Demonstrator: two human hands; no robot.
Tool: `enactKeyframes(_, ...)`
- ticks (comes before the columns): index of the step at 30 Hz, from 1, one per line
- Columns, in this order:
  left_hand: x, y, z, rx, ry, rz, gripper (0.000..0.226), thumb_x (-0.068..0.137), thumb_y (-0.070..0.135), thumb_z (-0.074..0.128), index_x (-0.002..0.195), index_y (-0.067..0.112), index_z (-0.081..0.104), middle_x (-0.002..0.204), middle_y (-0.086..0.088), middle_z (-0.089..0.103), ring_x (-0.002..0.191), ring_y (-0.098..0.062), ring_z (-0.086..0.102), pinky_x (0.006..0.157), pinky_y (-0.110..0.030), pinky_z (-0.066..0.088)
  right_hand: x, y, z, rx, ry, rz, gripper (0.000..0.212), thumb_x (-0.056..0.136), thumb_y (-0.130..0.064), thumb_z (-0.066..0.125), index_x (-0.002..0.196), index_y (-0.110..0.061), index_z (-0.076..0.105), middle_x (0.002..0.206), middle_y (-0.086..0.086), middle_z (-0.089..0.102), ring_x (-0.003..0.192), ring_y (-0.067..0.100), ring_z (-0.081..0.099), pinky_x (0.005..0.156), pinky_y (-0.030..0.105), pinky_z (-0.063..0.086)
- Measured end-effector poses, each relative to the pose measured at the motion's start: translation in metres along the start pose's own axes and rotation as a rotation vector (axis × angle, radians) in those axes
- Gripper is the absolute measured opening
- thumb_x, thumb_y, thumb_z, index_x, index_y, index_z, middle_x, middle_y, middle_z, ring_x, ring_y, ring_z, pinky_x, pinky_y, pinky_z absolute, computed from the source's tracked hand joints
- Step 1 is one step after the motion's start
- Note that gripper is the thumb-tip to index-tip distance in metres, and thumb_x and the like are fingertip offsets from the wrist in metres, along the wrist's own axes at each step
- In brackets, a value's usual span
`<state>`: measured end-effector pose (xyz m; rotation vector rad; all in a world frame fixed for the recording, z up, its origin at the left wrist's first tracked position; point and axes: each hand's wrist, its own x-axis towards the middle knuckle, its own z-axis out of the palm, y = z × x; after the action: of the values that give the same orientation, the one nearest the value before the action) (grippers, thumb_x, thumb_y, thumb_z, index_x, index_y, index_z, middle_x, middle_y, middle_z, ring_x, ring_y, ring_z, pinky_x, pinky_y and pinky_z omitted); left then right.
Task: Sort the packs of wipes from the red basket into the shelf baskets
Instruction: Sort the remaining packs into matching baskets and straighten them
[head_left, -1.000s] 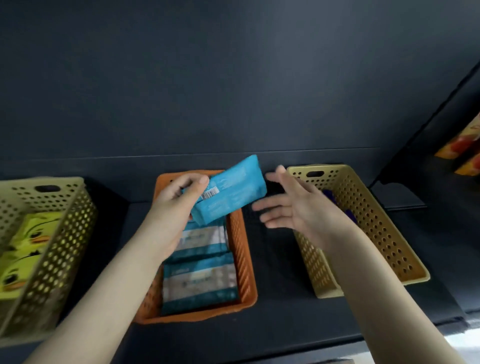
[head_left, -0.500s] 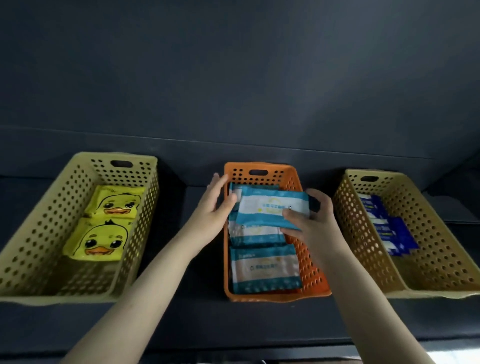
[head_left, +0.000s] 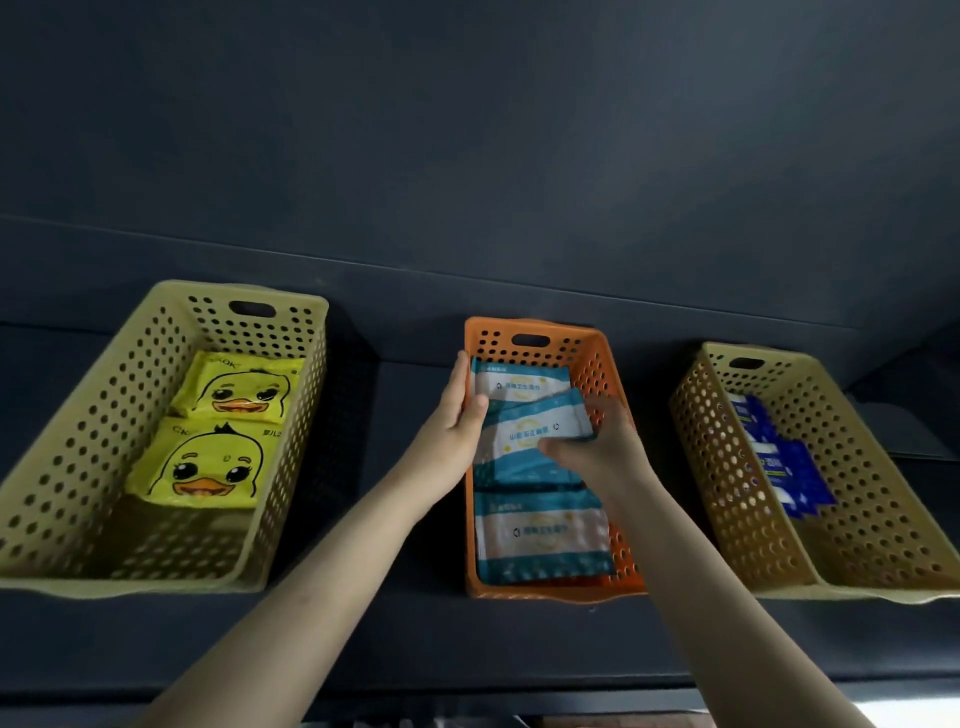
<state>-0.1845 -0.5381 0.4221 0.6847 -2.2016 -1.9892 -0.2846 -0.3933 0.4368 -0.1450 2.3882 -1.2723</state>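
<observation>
Shelf: we see a dark shelf carrying three perforated plastic baskets in a row, well apart from one another.
Left basket: the pale yellow basket holds two yellow duck-face wipe packs, one behind the other, lying flat on its floor; its near part is bare.
Middle basket: the orange basket holds teal-and-white wipe packs lying flat, one at the far end and one at the near end.
Right basket: the tan basket holds dark blue wipe packs bunched toward its right wall; we cannot count them.
Held pack: the teal-and-white wipe pack sits tilted, over the middle of the orange basket, on top of the packs below it. It is a flat soft pouch with teal bands along its edges, a white centre panel and small print we cannot read.
Left hand: our left hand is loosely curled, thumb on top of the pack's left edge, fingers hidden behind it.
Right hand: our right hand is partly closed, fingers pinching the pack's right near corner.
</observation>
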Motion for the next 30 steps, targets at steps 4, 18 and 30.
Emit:
enactKeyframes(4,0.002,-0.002,-0.001,-0.035,0.015,0.002,0.058,0.102,0.043,0.031,0.151,0.044,0.001,0.152,0.026,0.016,0.122,0.011,0.021,0.098,-0.013,0.023,-0.002,-0.012,-0.008,0.328,0.097,-0.132,0.053,0.076,-0.007,0.079,0.12,-0.016,0.052,0.099,0.0,0.069,0.085,0.015,0.071,0.071,0.034,0.061)
enactKeyframes(18,-0.002,-0.001,0.0,-0.038,0.02,-0.011,0.057,0.101,0.049,0.031,0.15,0.049,0.002,0.155,0.02,0.02,0.124,0.007,0.026,0.098,-0.017,0.026,0.042,-0.025,-0.015,-0.803,-0.619,-0.309,0.06,0.091,-0.008,0.062,0.145,-0.024,0.041,0.144,0.005,0.046,0.129,0.018,0.046,0.101,0.027,0.036)
enactKeyframes(30,0.002,-0.006,0.001,-0.024,0.055,-0.025,0.057,0.1,0.051,0.033,0.149,0.052,0.005,0.158,0.02,0.017,0.14,-0.003,0.025,0.105,-0.022,0.024,0.061,-0.012,0.002,-0.803,-0.524,-0.552,0.048,0.09,-0.009,0.062,0.132,-0.031,0.056,0.127,-0.005,0.046,0.125,0.015,0.04,0.109,0.03,0.031)
